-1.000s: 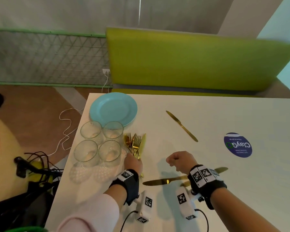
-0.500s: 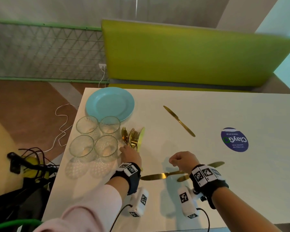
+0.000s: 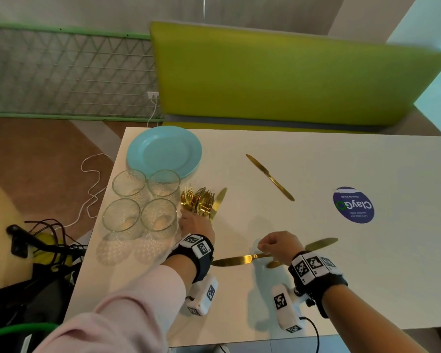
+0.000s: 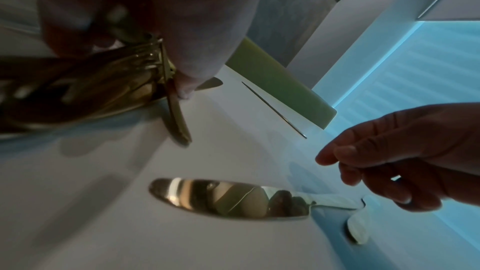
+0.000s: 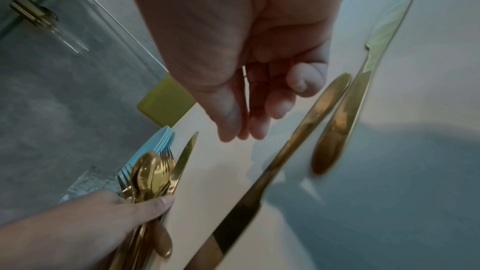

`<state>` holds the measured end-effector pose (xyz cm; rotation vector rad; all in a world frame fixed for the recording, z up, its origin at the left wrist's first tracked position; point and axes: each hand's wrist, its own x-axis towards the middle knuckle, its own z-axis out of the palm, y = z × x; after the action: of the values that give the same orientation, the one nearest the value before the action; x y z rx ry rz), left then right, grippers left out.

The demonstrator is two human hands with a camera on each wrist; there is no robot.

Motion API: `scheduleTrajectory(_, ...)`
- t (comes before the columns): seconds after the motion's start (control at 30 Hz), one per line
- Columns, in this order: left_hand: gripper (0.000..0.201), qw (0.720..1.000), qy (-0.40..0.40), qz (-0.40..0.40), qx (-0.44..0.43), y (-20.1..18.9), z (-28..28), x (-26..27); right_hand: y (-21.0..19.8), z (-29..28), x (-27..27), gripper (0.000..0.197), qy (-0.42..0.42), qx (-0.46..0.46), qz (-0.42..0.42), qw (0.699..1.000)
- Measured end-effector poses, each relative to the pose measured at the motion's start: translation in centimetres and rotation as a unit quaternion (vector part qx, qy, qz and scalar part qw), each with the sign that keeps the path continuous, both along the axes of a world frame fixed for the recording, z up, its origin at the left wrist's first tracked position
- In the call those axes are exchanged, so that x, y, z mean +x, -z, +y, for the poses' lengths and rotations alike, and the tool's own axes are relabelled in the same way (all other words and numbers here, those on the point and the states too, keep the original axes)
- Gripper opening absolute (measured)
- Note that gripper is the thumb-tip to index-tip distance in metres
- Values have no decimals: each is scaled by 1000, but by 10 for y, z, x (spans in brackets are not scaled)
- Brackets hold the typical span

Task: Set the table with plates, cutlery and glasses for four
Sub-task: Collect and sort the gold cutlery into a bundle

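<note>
Nearest, at 6 o'clock on the white table [image 3: 341, 289]: the right hand [image 3: 278, 244] hovers just over two gold knives [image 3: 236, 261] lying end to end, fingers loosely curled and holding nothing, as the right wrist view shows.

At 9 o'clock from it, the left hand [image 3: 197, 222] grips a bundle of gold forks and spoons [image 3: 197, 202] by the handles, one knife blade among them, tines pointing to 12 o'clock.

Step in hand, as I judge it: dealing out cutlery. To do it well, keep the bundle clamped low on the handles so that nothing slides, draw pieces singly with the free hand, and lay each parallel to the table edge.

Materials: cutlery is polished, mirror-bright metal, thin and flat, likely slippery and hard to lift off a smooth top.

At 10 o'clock: four clear, textured glasses [image 3: 140, 201], grouped two by two, beside the bundle.

At 11 o'clock: stacked pale blue plates [image 3: 163, 150], smooth, round.

At 12 to 1 o'clock: a third knife [image 3: 270, 177], alone, diagonal. Settings not yet laid.
</note>
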<state>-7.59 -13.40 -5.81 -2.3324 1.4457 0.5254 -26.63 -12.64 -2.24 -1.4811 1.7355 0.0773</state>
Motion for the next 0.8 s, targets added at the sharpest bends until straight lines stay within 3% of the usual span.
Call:
scheduleTrajectory(0.07, 78, 1000, -12, -8, -7, 0, 3, 0, 0, 1, -2, 9, 2, -4, -2, 1000)
scheduleTrajectory(0.13, 75, 1000, -5, -8, -10, 1, 3, 1, 0, 2, -3, 6, -1, -1, 2, 1000)
scheduleTrajectory(0.37, 76, 999, 12, -11, -46, -2, 5, 1, 5, 6, -3, 23, -45, -11, 50, 998)
scheduleTrajectory(0.57, 65, 990, -23, 75, -119, -16, 1, 1, 9, 6, 9, 24, -107, -27, 107, 988)
scheduleTrajectory(0.8, 45, 982, -13, 117, -148, -41, -4, 2, 7, 0, 16, 25, -293, -54, 215, 930)
